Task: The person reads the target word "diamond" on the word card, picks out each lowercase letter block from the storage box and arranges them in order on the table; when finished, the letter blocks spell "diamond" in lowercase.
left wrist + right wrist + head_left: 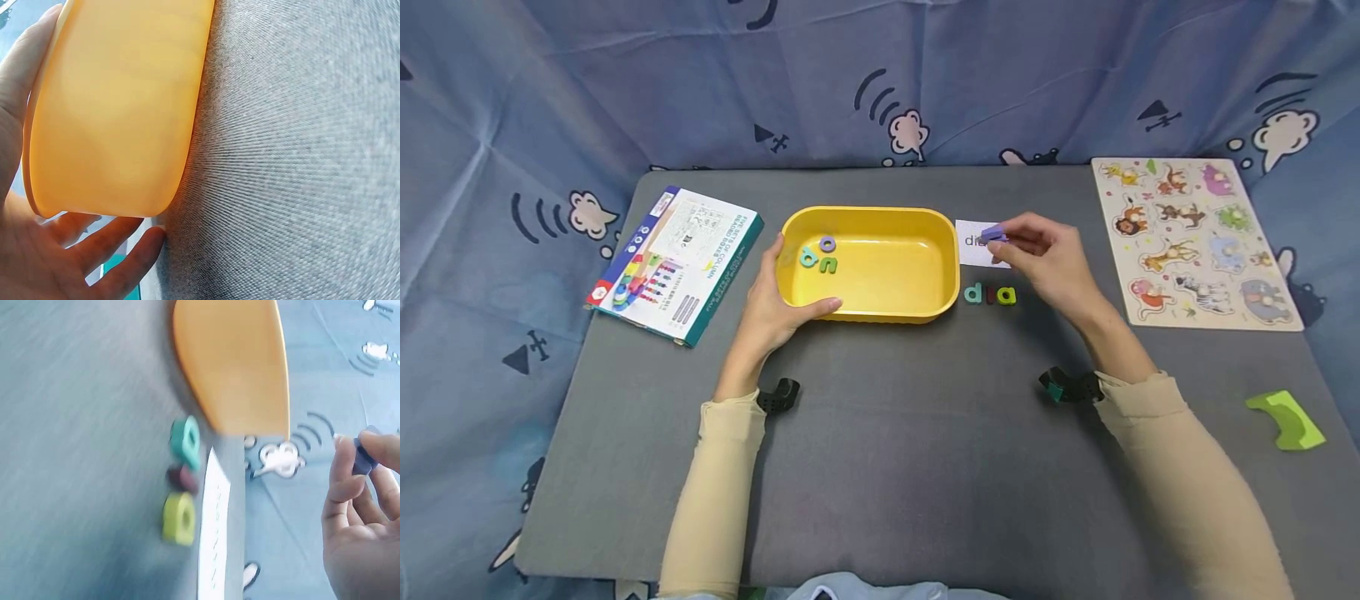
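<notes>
My left hand [782, 300] holds the left end of a yellow plastic bin [887, 318], thumb over the front rim and fingers round the outer end wall. In the bin's left part lie a purple ring-like letter [827, 244], a teal letter [808, 257] and a green letter [828, 265]. Thumb and fingertips of my right hand [1045, 254] pinch a small purple letter piece [364, 456]. It is raised over a white word card [973, 254], whose print is partly covered. Below the card, a teal letter [973, 293], a dark red letter [990, 295] and a yellow-green letter [1006, 296] form a row.
A white and teal boxed set [688, 258] lies left of the bin. At the far right is a wooden animal puzzle board [1202, 242], with a green curved block [1288, 421] nearer the right edge. A patterned blue curtain [820, 92] hangs behind the table.
</notes>
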Available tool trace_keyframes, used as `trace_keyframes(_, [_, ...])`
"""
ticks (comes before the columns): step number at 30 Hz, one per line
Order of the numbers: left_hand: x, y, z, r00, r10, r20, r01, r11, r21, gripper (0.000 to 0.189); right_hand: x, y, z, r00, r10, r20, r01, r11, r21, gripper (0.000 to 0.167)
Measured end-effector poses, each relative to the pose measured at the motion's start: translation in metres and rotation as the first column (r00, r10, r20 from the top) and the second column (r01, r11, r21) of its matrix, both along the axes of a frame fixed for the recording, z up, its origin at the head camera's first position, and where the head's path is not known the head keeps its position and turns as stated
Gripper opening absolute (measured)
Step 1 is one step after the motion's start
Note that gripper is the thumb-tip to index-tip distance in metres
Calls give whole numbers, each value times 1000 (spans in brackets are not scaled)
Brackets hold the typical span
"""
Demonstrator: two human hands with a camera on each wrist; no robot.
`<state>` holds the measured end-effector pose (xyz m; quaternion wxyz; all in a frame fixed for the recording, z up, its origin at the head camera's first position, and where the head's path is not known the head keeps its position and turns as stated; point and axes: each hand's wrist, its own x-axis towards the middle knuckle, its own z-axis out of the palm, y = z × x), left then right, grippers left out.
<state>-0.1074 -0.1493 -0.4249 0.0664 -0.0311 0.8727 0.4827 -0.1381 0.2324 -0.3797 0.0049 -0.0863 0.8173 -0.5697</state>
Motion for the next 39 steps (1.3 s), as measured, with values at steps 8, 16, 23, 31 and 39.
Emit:
trace_keyframes(8, [0,0,0,1000,-1,-13,1,1000,9,130,10,29,-12,991,-74,113,98,968,-229,22])
trace_keyframes(16, [0,-1,0,1000,1,-15,-1,1000,11,129,17,47,-20,961,-113,252,154,976,-153,36])
trace_keyframes(23, [0,0,1,1000,1,-13,-1,1000,16,129,21,58,-35,981,-139,137,109,972,209,34])
trace_keyframes(31, [0,1,1,1000,0,-7,0,1000,18,129,25,59,-48,998,-68,-3,62,896,439,30])
trace_keyframes(39, [1,1,1,1000,-1,-5,1,1000,24,129,28,57,-46,998,-53,17,38,876,481,34])
